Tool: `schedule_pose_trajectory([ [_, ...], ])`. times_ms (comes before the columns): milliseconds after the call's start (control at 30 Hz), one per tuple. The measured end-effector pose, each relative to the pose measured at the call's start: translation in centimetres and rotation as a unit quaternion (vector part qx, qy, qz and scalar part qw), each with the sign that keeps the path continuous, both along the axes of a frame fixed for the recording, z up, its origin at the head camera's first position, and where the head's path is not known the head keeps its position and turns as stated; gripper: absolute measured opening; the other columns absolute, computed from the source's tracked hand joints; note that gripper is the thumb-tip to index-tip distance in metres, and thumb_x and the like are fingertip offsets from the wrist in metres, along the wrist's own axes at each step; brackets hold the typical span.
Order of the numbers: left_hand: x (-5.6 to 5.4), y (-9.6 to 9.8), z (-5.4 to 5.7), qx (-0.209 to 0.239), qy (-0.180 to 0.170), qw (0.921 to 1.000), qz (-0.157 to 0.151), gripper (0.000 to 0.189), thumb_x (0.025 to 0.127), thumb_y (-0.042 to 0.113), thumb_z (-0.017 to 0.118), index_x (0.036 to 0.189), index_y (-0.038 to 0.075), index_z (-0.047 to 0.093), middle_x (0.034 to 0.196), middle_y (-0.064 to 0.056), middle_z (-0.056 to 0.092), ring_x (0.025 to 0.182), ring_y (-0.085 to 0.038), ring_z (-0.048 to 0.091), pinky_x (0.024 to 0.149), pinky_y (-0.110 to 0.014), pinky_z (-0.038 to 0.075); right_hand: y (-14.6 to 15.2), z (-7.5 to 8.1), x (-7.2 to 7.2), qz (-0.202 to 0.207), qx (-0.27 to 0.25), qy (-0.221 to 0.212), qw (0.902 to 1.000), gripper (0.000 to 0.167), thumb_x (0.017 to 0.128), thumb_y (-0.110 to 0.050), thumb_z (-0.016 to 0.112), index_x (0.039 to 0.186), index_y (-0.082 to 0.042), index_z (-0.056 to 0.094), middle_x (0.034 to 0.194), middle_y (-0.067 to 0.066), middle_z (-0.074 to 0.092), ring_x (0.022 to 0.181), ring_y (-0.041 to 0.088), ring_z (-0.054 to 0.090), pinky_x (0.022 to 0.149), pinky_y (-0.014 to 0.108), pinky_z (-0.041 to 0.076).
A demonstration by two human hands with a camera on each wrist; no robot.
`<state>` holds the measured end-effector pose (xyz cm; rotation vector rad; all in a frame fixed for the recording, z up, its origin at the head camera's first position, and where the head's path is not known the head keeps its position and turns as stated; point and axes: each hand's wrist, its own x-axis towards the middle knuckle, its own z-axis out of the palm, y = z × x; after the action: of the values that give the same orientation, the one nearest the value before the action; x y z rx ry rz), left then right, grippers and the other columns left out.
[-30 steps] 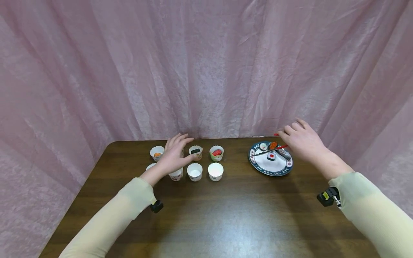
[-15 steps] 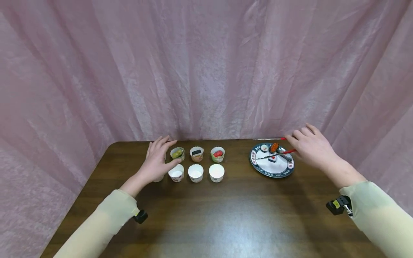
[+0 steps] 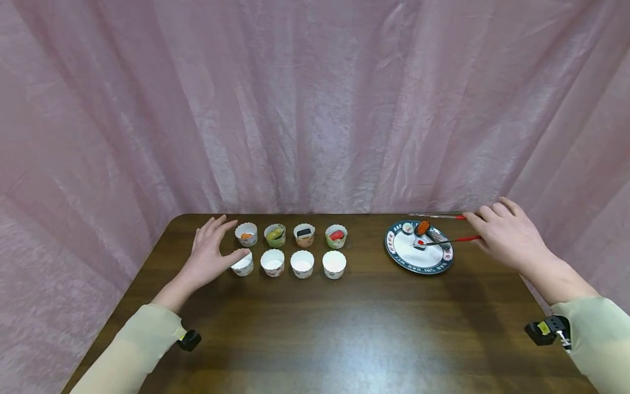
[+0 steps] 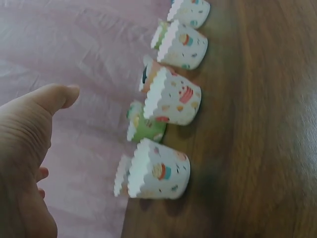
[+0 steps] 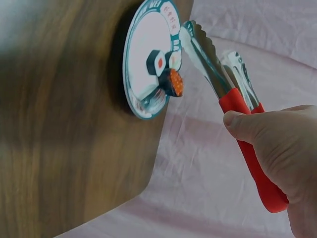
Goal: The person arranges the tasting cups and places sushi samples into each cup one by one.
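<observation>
My right hand (image 3: 512, 235) grips red-handled metal tongs (image 5: 252, 163), whose two arms stand apart with nothing between the tips. In the head view the tongs reach over the right part of a round plate (image 3: 415, 267) with a dark lettered rim. On that plate lie a roll with a red centre (image 5: 156, 62), an orange-topped sushi piece (image 5: 171, 83), a small round roll (image 3: 407, 227) and a silvery piece (image 3: 437, 237). My left hand (image 3: 206, 254), thumb and fingers spread, holds nothing and is nearest the leftmost front paper cup (image 3: 243, 268).
Two rows of paper cups stand left of centre. Back-row cups contain an orange piece (image 3: 246, 236), green pieces (image 3: 274, 234), a black-banded piece (image 3: 304, 233) and a red piece (image 3: 337, 235). Front cups, like the rightmost one (image 3: 334, 266), show white insides. A pink curtain (image 3: 315, 109) hangs behind the table (image 3: 344, 328).
My left hand has moved left off the cups, uncovering the left ones. My right hand has drawn rightward with the tongs, farther from the plate. The sushi pieces stay on the plate.
</observation>
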<state>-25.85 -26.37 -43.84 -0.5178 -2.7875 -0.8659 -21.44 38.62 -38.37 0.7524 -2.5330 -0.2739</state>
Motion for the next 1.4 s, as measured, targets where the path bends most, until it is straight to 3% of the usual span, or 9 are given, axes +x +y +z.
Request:
schedule_pose_trajectory([
  [200,0.1,-1.2,-1.0,-0.01,-0.018,0.9997,0.011,0.093,0.084,0.053,0.082,0.154,0.006,0.042,0.164,-0.024,0.022,0.152,-0.048,0.006,0.115,-0.071,-0.001,1.4,-0.4,0.8,-0.004,-0.002,0.007,1.0,0.063,0.061,-0.015,0.093,0.118,0.001,0.069,0.095,0.014,0.062,0.092,0.043,0.058,0.103,0.067,0.036],
  [367,-0.1,-2.0,-2.6,-0.03,-0.04,0.9985,0.023,0.098,0.08,0.052,0.084,0.152,0.002,0.042,0.162,-0.029,0.023,0.149,-0.052,0.01,0.114,-0.074,0.003,2.2,-0.7,1.4,-0.013,-0.007,0.008,0.9999,0.062,0.062,-0.013,0.091,0.118,0.001,0.069,0.093,0.015,0.062,0.09,0.044,0.058,0.103,0.068,0.035],
  [833,-0.1,-1.8,-6.5,-0.026,-0.079,0.9953,0.049,0.097,0.077,0.052,0.086,0.146,-0.003,0.046,0.157,-0.035,0.028,0.145,-0.057,0.016,0.112,-0.075,0.008,3.9,-1.1,2.3,-0.022,-0.02,-0.001,0.9996,0.058,0.061,-0.011,0.088,0.114,-0.002,0.068,0.091,0.013,0.061,0.089,0.044,0.057,0.101,0.068,0.035],
  [1067,-0.2,-1.9,-7.3,-0.019,-0.101,0.9927,0.063,0.094,0.078,0.052,0.086,0.144,-0.001,0.047,0.158,-0.034,0.027,0.147,-0.054,0.014,0.114,-0.073,0.006,4.1,-1.2,2.3,-0.024,0.0,-0.023,0.9995,0.053,0.061,-0.015,0.091,0.109,-0.002,0.072,0.082,0.009,0.058,0.085,0.042,0.059,0.1,0.069,0.035],
  [1400,-0.1,-1.5,-7.6,-0.012,-0.092,0.9934,0.068,0.087,0.079,0.049,0.086,0.138,-0.003,0.05,0.156,-0.035,0.03,0.146,-0.055,0.016,0.114,-0.072,0.007,2.6,-1.5,1.8,-0.052,0.03,-0.069,0.9958,0.044,0.069,-0.025,0.092,0.105,-0.005,0.075,0.083,0.005,0.059,0.087,0.037,0.06,0.101,0.068,0.036],
])
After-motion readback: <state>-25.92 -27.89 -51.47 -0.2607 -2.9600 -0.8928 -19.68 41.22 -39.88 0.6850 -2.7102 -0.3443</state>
